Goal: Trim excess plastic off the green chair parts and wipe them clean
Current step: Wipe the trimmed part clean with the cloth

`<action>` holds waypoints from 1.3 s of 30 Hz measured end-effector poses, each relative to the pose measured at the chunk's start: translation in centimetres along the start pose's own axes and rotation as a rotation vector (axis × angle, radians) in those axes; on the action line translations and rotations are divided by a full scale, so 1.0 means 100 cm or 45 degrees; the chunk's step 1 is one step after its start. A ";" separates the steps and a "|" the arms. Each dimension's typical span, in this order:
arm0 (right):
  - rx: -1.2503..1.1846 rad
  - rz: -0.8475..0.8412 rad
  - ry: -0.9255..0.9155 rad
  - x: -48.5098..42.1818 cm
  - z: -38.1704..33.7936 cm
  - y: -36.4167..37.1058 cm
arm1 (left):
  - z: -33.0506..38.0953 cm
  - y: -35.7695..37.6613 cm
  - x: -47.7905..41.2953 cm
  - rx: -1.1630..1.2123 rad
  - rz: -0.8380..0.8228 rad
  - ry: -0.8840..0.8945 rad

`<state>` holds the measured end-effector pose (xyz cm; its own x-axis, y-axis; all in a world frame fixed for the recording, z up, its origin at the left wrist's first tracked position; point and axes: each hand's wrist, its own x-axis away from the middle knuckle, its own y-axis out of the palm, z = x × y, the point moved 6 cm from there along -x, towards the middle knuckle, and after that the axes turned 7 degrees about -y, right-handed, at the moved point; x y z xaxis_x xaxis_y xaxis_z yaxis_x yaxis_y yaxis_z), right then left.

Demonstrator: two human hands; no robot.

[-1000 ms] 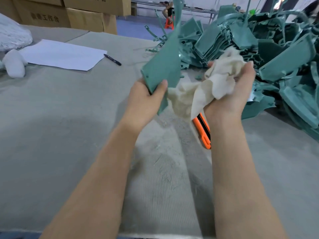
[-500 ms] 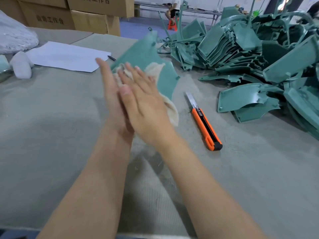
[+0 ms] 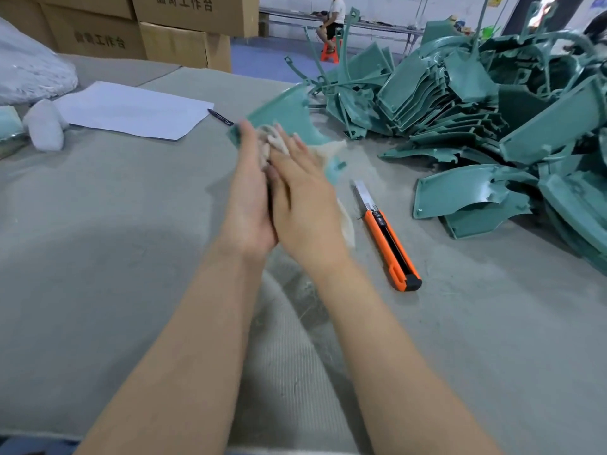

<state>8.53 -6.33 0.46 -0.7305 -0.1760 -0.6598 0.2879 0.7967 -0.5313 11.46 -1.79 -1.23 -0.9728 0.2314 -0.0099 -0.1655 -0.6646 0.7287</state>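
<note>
A flat green chair part [image 3: 285, 115] is held tilted above the table at centre. My left hand [image 3: 248, 195] lies along its left edge with straight fingers, supporting it. A cream cloth [image 3: 331, 150] is spread over the part's face. My right hand [image 3: 303, 195] presses flat on that cloth, fingers straight, and a loose end of the cloth hangs below the palm. An orange utility knife [image 3: 388, 238] lies on the table just right of my right hand, its blade extended and pointing away.
A big heap of green chair parts [image 3: 492, 110] fills the right and far right of the table. A white sheet of paper [image 3: 131, 110] and a pen [image 3: 220, 117] lie far left, beside a white bag [image 3: 29, 73]. Cardboard boxes [image 3: 184, 27] stand behind.
One second ago my left hand gripped the upright part and my right hand clutched the bunched cloth. Now both hands lie flat, with the part and cloth sandwiched between them and lowered leftward.
</note>
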 end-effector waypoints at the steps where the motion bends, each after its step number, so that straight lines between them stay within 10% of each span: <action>1: -0.008 -0.008 -0.019 -0.002 -0.002 0.001 | 0.004 -0.001 0.001 0.029 -0.020 0.009; 7: 0.333 0.359 0.287 -0.001 0.046 -0.049 | -0.013 0.010 0.002 -0.087 -0.140 -0.112; 29: 0.092 0.302 0.010 0.001 0.014 -0.028 | -0.026 -0.006 -0.005 0.026 -0.044 -0.274; 39: 0.376 0.515 0.334 0.003 0.064 -0.075 | -0.009 -0.015 0.000 -0.632 0.109 -0.209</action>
<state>10.12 -16.13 0.83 -0.6445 0.2896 -0.7077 0.7106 0.5687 -0.4144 11.59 -1.48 -2.95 -0.9547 0.2429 0.1717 -0.1817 -0.9333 0.3098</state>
